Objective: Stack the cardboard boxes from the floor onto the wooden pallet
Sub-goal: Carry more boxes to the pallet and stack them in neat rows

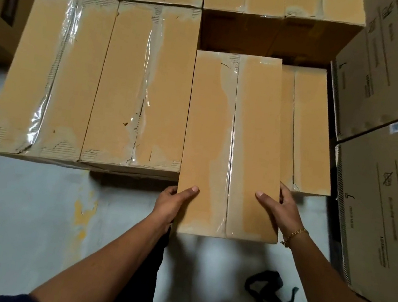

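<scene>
Currently both hands clamp the near end of the held box (232,143): left hand (172,203) and right hand (280,209) each lay a thumb on its top face, fingers curled down the side walls, the box over the near-right slot beside a lower box (309,131). Judged well along: left stack (95,78) and far row (276,20) are filled, pallet hidden beneath. Clearance is tight, with the stack wall left and printed cartons (390,127) right; open floor (17,201) lies only on the near side.
</scene>
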{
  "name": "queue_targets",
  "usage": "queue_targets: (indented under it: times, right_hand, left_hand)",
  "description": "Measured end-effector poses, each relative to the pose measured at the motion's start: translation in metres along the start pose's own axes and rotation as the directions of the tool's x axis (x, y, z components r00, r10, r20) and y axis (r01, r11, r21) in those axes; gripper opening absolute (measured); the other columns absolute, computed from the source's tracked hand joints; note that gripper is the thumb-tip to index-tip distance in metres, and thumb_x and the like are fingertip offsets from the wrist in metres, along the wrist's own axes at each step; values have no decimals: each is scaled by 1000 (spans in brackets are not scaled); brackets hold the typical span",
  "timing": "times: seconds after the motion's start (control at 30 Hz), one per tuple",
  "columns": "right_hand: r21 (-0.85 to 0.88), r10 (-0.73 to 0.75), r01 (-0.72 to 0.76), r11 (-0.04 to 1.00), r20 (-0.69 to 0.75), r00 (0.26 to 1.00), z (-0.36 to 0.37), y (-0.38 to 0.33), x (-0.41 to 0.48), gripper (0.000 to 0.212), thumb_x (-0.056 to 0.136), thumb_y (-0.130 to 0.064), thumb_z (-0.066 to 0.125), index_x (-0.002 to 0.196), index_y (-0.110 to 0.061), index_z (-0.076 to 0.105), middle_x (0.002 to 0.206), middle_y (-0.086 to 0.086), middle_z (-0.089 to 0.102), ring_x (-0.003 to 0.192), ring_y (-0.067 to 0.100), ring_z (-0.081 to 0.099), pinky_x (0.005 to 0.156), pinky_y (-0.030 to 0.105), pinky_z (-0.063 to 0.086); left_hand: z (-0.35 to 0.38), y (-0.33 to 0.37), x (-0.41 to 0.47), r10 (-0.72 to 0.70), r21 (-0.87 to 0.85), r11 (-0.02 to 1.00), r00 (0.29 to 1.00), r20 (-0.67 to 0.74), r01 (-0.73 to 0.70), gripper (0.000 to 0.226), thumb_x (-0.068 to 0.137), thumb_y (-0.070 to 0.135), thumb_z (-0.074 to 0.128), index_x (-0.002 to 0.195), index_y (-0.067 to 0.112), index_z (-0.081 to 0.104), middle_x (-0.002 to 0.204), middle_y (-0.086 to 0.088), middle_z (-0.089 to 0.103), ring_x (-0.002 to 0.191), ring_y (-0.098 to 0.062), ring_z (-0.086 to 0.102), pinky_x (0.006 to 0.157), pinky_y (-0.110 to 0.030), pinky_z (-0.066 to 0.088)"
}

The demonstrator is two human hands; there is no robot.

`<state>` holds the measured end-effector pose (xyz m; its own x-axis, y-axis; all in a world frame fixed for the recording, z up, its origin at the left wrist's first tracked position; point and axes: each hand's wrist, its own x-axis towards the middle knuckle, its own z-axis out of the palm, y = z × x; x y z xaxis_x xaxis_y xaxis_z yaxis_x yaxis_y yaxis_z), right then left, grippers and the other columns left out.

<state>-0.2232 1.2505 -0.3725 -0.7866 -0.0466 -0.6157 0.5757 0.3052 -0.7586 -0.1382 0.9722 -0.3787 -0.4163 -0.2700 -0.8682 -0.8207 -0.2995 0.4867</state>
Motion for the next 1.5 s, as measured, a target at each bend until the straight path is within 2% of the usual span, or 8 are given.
queue_targets:
  times: [0.2,0.3,0.4,0.57,0.8,1.2,1.37,1.5]
  right_hand:
    - [-151,85,-70,986,95,992,-22,37,-35,92,74,-45,90,151,-31,43,135,-6,63,124,17,60,105,41,52]
    - [-227,132,-89,970,180,975,-27,55,-51,102,71,-33,94,154,-30,36,133,-11,62,121,10,60,97,28,51]
    - [-294,124,-60,954,205,971,-26,65,-56,113,67,-22,97,156,-28,29,133,-15,59,120,7,60,98,24,47]
    - [-373,65,-4,928,151,986,-24,63,-48,104,72,-12,92,155,-27,31,122,-12,62,116,19,61,96,32,48]
    - [-397,58,-2,918,128,990,-24,52,-29,102,71,-18,94,153,-29,34,120,-7,64,112,20,62,95,35,51]
    - [-415,35,19,910,122,992,-24,17,18,100,68,-19,96,150,-31,40,121,-9,66,111,17,64,92,31,48]
    - [-420,27,33,907,137,990,-23,4,34,95,69,-17,95,146,-30,40,115,-22,63,109,14,64,95,30,48]
    - [-407,19,38,913,134,991,-21,-3,42,95,68,-13,95,144,-29,41,119,-14,65,110,14,64,98,32,49]
  left_hand:
    - [-5,-37,-11,-139,65,988,990,6,138,71,80,59,80,128,11,60,117,-8,67,100,-26,63,91,-41,53]
    - [-5,-53,-16,-238,77,969,971,18,236,71,79,66,77,123,13,60,123,-12,61,105,-35,61,85,-42,57]
    - [-5,-59,-17,-268,4,963,963,38,268,63,82,59,78,120,11,65,124,-16,65,101,-30,66,74,-37,61]
    - [-5,-61,-15,-269,-98,958,963,31,271,58,77,51,86,115,11,69,117,-12,71,99,-27,71,68,-33,61]
    - [-5,-46,-5,-253,-131,957,966,54,258,53,78,49,86,110,12,68,113,-8,70,105,-26,71,84,-40,64]
    - [1,0,24,-202,-173,963,978,50,207,61,73,48,90,116,10,70,116,-8,73,95,-22,74,64,-30,61]
    - [2,13,37,-180,-207,961,983,47,186,73,71,46,92,126,6,65,113,-7,71,94,-23,76,68,-32,63]
    - [2,21,42,-163,-223,959,984,68,175,62,75,41,90,122,7,69,107,-3,70,96,-25,76,76,-35,64]
